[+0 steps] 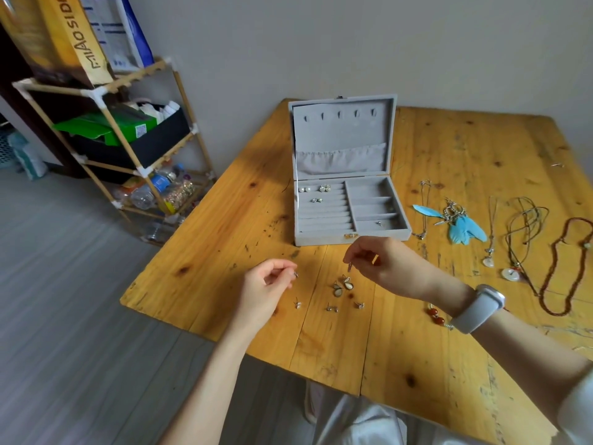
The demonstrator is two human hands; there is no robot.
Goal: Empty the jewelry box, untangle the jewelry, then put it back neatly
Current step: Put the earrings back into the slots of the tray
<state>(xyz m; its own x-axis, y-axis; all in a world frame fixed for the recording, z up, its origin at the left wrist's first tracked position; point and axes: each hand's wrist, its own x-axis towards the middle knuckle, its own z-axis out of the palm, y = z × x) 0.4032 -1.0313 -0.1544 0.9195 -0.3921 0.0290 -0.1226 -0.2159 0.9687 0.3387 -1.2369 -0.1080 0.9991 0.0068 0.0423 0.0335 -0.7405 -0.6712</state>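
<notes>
While the left hand (268,281) pinches a tiny silver stud earring (295,274), the right hand (377,261) pinches another small silver earring (350,266) — both just above the table. Behind them, the grey velvet jewelry box (349,216) stands open. Light, slippery pieces — probably best held by the post.

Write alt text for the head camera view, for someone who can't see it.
Over a worn wooden table, a person's left hand and right hand each pinch a small silver earring, with more small earrings lying loose between them. Behind stands an open grey velvet jewelry box with a few earrings already slotted in; necklaces and blue feather earrings lie to its right.
</notes>
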